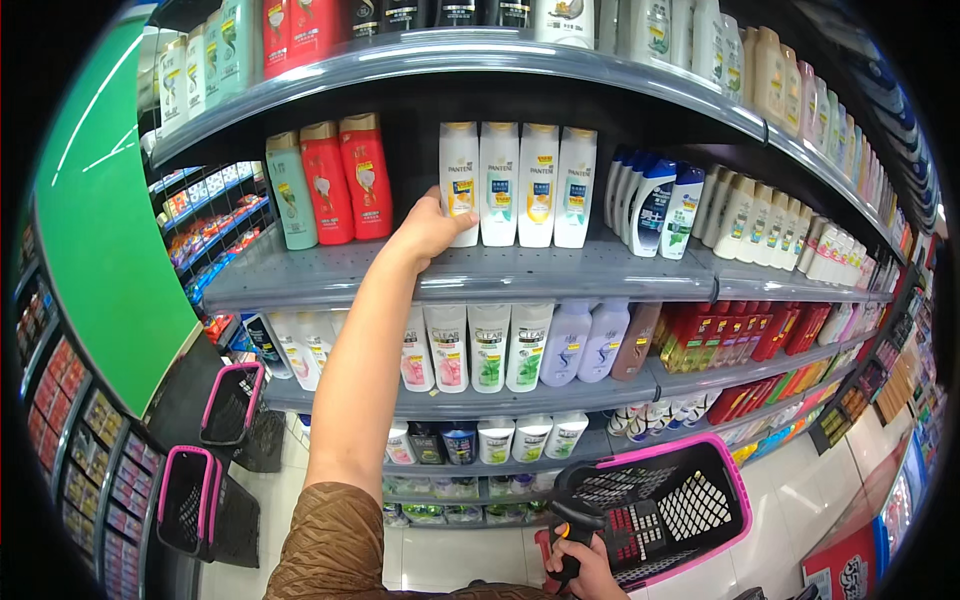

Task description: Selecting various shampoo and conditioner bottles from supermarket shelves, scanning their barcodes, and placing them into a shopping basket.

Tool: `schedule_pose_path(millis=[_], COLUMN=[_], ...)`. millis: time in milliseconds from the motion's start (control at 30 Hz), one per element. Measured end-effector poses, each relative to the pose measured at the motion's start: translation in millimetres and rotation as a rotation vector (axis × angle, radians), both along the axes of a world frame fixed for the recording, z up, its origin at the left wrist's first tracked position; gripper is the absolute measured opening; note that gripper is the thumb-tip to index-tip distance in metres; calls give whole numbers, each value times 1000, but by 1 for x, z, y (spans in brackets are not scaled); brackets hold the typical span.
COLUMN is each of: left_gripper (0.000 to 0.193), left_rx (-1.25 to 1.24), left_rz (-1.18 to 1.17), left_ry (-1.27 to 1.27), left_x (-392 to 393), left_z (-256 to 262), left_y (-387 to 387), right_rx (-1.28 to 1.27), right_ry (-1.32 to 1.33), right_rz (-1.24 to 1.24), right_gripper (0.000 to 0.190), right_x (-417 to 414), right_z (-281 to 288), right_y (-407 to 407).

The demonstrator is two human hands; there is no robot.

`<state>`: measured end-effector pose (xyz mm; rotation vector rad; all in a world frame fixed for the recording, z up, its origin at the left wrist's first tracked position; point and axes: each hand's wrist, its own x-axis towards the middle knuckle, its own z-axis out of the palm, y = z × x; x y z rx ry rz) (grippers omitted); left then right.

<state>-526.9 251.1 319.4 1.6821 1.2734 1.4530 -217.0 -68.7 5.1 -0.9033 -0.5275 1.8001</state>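
Note:
My left hand (431,229) reaches to the middle shelf and grips the leftmost white Pantene bottle (459,176). The thumb lies across the bottle's lower front; the fingers are partly hidden at its left side. This bottle stands upright at the left end of a short row with three like it, among them a second Pantene bottle (499,187) just to the right. Low in the view, my right hand (581,562) is closed around a black pistol-grip handheld device (576,517) with an orange part. The device overlaps the near corner of a black shopping basket (660,517) with a pink rim.
Red bottles (365,180) and a green bottle (291,191) stand left of my hand. Blue-and-white bottles (651,210) stand to the right. The upper shelf edge (480,60) overhangs this shelf. Below my forearm are Clear bottles (489,349). More baskets (187,499) stand on the floor at left.

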Motion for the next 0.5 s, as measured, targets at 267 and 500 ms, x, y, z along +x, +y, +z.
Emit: schedule_pose_path(millis=[267,500], left_gripper=[61,60], left_rx=[46,54], left_rz=[-1,49], left_ry=[-33,-20], left_x=[-9,-1], left_z=[-3,-5], left_y=[-1,0], right_rx=[132,305], right_ry=[-602,-1704], right_rz=[57,98], right_gripper=[35,64], right_x=[62,252], right_z=[-14,-56], right_y=[-6,-13])
